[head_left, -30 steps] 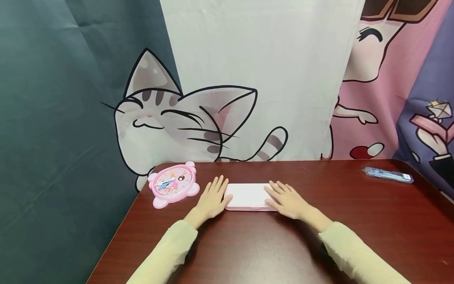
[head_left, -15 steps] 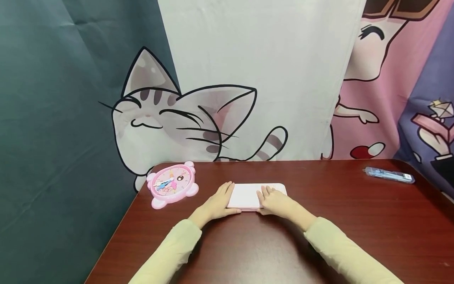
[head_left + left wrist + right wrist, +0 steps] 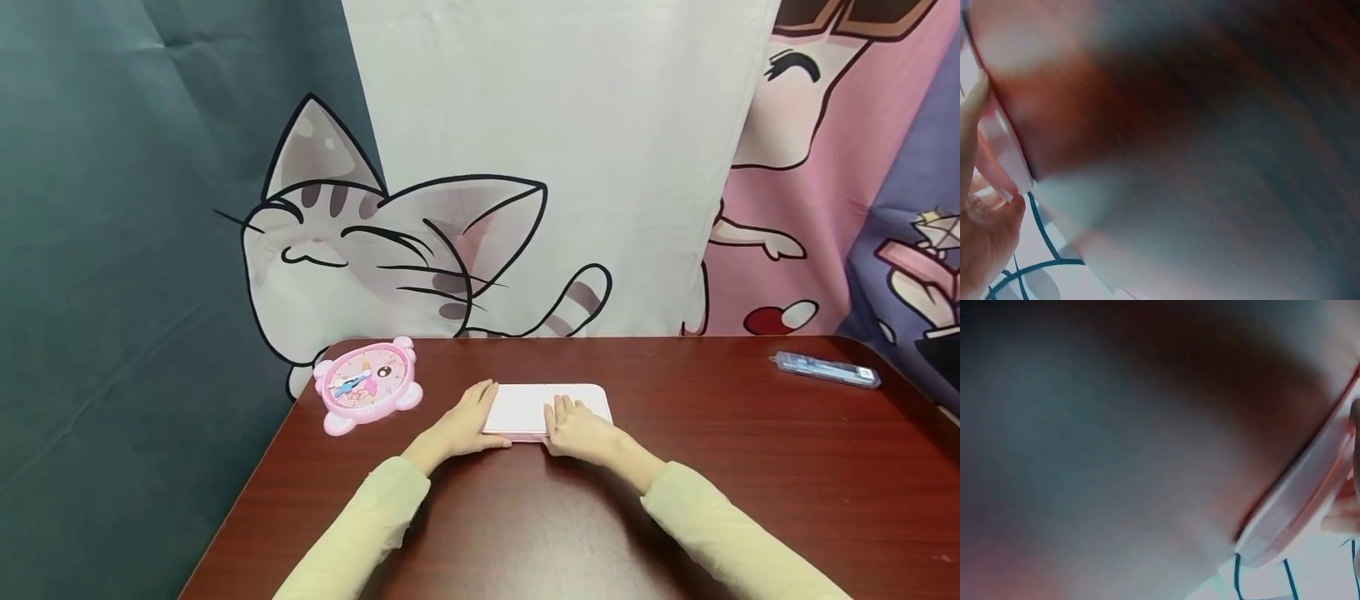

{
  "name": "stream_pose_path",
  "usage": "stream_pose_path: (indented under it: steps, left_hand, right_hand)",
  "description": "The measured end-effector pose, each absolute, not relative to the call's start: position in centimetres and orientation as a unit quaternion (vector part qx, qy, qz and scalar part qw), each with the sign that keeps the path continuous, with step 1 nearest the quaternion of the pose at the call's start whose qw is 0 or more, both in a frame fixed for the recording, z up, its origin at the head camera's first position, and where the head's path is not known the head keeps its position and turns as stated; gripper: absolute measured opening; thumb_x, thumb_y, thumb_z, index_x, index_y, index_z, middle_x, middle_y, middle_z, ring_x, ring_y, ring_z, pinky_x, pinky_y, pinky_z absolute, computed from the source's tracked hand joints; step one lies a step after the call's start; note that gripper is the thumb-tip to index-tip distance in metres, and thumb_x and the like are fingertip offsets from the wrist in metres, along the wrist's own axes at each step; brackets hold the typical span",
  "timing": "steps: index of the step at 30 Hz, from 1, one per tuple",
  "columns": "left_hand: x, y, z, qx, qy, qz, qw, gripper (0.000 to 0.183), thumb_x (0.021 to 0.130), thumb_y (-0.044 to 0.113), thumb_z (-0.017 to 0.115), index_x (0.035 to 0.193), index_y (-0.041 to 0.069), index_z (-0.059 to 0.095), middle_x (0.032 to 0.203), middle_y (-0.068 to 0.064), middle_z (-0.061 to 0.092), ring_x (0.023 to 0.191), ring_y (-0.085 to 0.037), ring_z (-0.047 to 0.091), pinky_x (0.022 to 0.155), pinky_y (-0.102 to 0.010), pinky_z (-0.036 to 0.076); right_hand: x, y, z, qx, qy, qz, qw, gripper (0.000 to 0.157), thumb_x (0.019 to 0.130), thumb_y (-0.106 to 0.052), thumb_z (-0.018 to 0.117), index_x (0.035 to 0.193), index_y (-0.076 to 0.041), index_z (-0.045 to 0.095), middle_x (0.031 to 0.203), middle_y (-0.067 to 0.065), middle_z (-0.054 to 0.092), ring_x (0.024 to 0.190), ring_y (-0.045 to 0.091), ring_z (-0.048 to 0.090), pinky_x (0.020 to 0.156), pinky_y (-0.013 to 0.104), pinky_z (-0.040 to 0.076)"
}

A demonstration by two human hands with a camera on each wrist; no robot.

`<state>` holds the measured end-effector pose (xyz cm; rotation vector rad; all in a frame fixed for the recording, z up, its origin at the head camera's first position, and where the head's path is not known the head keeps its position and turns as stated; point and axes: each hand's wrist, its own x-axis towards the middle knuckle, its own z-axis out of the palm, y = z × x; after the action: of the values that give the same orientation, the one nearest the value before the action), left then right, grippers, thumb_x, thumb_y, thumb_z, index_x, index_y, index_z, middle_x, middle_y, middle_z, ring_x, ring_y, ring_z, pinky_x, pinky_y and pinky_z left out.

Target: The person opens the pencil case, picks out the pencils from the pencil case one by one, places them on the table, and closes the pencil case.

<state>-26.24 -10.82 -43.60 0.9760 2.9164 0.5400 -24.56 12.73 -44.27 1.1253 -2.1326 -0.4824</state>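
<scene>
A flat white and pink pencil case [image 3: 517, 406] lies on the brown table in front of me. My left hand [image 3: 467, 423] holds its left end, with the thumb along the front side and the fingers at the left edge. In the left wrist view, that thumb [image 3: 975, 103] touches the pink side of the case. My right hand [image 3: 581, 432] grips the front edge right of the middle, fingers bent over the white lid and thumb low at the front. A reddish seam runs along the case's side [image 3: 1300, 500] in the right wrist view.
A pink toy clock [image 3: 367, 385] with rounded knobs lies at the back left of the table [image 3: 525, 533]. A slim blue packet [image 3: 825, 369] sits near the back right corner. Behind the table hangs a cartoon-printed curtain [image 3: 637, 125].
Both hands lay spread at the case's ends. Since then, the left thumb has moved to the front side, and the right hand has shifted left and bent its fingers onto the front edge.
</scene>
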Motion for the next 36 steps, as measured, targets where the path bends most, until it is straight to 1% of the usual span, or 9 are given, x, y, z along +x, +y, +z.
stream_pose_path:
  steps: [3,7,10,13,16,20,25,31,36]
  left_hand:
    - [-26.6,-11.4,-43.3,0.314,0.927,0.202,0.037,0.092,0.076,0.043,0.07,0.141,-0.004,0.024,0.147,-0.023,0.024,0.136,-0.034,0.023,0.108,-0.046,0.029]
    - [-26.8,-12.7,-42.9,0.3,0.917,0.251,0.083,0.09,0.078,0.043,0.068,0.144,0.003,0.022,0.152,-0.019,0.016,0.14,-0.031,0.018,0.111,-0.047,0.024]
    - [-26.5,-13.6,-42.7,0.284,0.917,0.269,0.083,0.09,0.078,0.045,0.067,0.146,0.009,0.019,0.153,-0.014,0.013,0.141,-0.027,0.017,0.111,-0.047,0.025]
    - [-26.3,-14.1,-42.4,0.289,0.925,0.245,0.038,0.094,0.077,0.047,0.067,0.147,0.012,0.014,0.155,-0.009,0.009,0.142,-0.023,0.015,0.111,-0.044,0.025]
    - [-26.3,-14.0,-42.2,0.319,0.929,0.182,-0.032,0.101,0.076,0.052,0.066,0.148,0.013,0.007,0.156,-0.007,0.003,0.143,-0.021,0.01,0.113,-0.041,0.022]
    - [-26.7,-13.4,-42.1,0.353,0.923,0.102,-0.114,0.106,0.076,0.056,0.064,0.147,0.006,0.004,0.155,-0.011,0.001,0.143,-0.025,0.006,0.114,-0.041,0.017]
    - [-27.7,-12.6,-42.1,0.342,0.928,0.07,-0.133,0.108,0.075,0.056,0.065,0.145,-0.002,0.006,0.154,-0.016,0.003,0.142,-0.028,0.007,0.115,-0.04,0.017]
    - [-29.2,-11.7,-41.8,0.302,0.942,0.099,-0.109,0.116,0.071,0.056,0.069,0.144,-0.005,0.003,0.153,-0.021,0.002,0.143,-0.027,0.004,0.115,-0.041,0.016]
    - [-29.6,-11.4,-42.0,0.276,0.947,0.162,-0.024,0.122,0.068,0.052,0.074,0.144,-0.006,-0.002,0.152,-0.024,-0.002,0.142,-0.03,0.003,0.114,-0.043,0.017]
  right_hand:
    - [-24.8,14.2,-44.1,0.426,-0.848,-0.036,0.312,0.049,0.071,-0.037,0.071,0.1,0.001,0.063,0.095,0.017,0.066,0.085,0.028,0.064,0.075,0.04,0.052]
    - [-24.8,17.6,-43.5,0.396,-0.885,0.132,0.206,0.059,0.068,-0.033,0.077,0.115,-0.001,0.06,0.114,0.017,0.062,0.104,0.032,0.059,0.088,0.048,0.046]
    - [-25.0,19.9,-43.5,0.377,-0.882,0.201,0.197,0.051,0.066,-0.021,0.08,0.109,-0.001,0.062,0.107,0.013,0.065,0.098,0.028,0.061,0.084,0.038,0.049]
    - [-25.3,21.0,-43.6,0.362,-0.86,0.28,0.226,0.036,0.063,-0.007,0.081,0.096,-0.002,0.067,0.092,0.008,0.07,0.085,0.016,0.066,0.077,0.019,0.051]
    - [-25.7,21.1,-43.3,0.296,-0.848,0.365,0.244,0.024,0.064,-0.004,0.079,0.087,-0.003,0.07,0.082,0.008,0.071,0.075,0.0,0.064,0.069,0.006,0.047]
    - [-26.2,20.1,-42.5,0.126,-0.852,0.44,0.255,0.018,0.072,-0.017,0.077,0.085,-0.006,0.071,0.079,0.01,0.071,0.068,-0.013,0.056,0.06,0.006,0.044]
    - [-26.3,18.9,-42.1,0.008,-0.854,0.47,0.222,0.027,0.075,-0.024,0.075,0.091,-0.003,0.069,0.081,0.015,0.071,0.062,-0.001,0.06,0.056,0.01,0.045]
    - [-26.1,18.8,-43.0,0.094,-0.893,0.41,0.158,0.026,0.075,-0.011,0.074,0.096,0.003,0.067,0.086,0.016,0.07,0.075,0.02,0.067,0.067,0.025,0.052]
    - [-25.9,18.9,-43.9,0.206,-0.923,0.305,0.111,0.026,0.075,-0.011,0.073,0.098,-0.002,0.068,0.092,0.01,0.068,0.082,0.021,0.061,0.073,0.038,0.05]
